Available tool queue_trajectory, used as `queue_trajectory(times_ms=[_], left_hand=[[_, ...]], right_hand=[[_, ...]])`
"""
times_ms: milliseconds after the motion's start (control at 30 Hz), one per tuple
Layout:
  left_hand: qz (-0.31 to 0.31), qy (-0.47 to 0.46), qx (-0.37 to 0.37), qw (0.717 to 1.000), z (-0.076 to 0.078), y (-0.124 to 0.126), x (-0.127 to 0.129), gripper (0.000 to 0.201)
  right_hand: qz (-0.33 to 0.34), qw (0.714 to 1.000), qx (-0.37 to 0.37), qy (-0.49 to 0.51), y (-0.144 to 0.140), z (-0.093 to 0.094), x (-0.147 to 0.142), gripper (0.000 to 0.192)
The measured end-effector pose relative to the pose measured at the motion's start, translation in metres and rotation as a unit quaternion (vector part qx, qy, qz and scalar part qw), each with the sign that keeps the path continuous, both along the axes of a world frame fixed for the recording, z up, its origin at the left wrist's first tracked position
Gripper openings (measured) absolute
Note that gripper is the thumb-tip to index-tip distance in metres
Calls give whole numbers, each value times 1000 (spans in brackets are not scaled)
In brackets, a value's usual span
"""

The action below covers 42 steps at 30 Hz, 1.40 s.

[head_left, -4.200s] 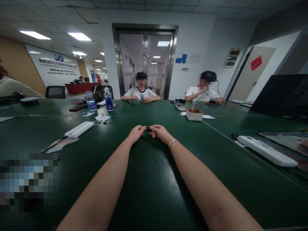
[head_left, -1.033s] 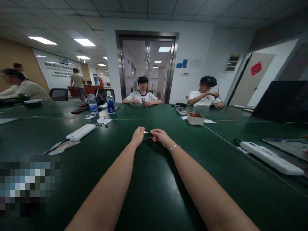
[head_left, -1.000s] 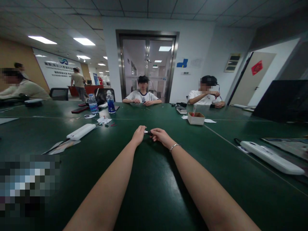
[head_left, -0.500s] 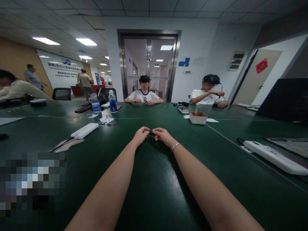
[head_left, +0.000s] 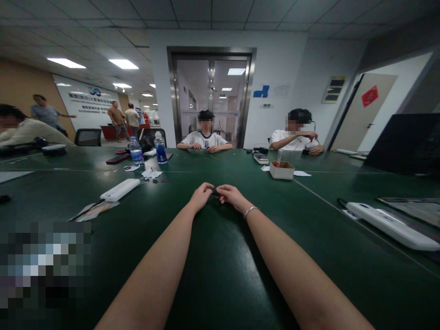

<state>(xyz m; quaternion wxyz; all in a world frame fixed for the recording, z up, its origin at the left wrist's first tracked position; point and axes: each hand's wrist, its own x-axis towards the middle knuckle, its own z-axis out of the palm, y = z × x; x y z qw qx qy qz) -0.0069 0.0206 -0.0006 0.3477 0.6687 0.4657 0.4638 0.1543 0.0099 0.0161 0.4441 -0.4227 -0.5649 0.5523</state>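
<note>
Between my fingertips is a small black object (head_left: 215, 191), too small and too covered to name. My left hand (head_left: 201, 196) pinches it from the left side. From the right, my right hand (head_left: 233, 196) grips it with thumb and fingers, a silver bracelet (head_left: 251, 211) on that wrist. Both forearms stretch forward over the green table (head_left: 213, 266), and the hands are close together just above or on its surface; which of these I cannot tell.
Left of my hands lie a white power strip (head_left: 120, 189), paper scraps (head_left: 151, 174) and two bottles (head_left: 161, 147). A small box (head_left: 282, 170) stands to the right, beyond another white device (head_left: 392, 224). Two people (head_left: 205, 137) sit across the table.
My hands keep their grip on the black object and have barely shifted. The view has tilted slightly. In the background, another standing person has come into sight.
</note>
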Motion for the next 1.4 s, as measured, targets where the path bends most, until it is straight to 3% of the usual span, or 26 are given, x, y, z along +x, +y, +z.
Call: queue_trajectory(times_ms=[833,1400], left_hand=[[-18,-2,-37,999,6,-5,0,27],[-24,18,-17,999,3,-1,-3,30]], right_hand=[[3,1000,6,8,-1,1,0,3],[2,1000,-2,13,-1,1,0,4]])
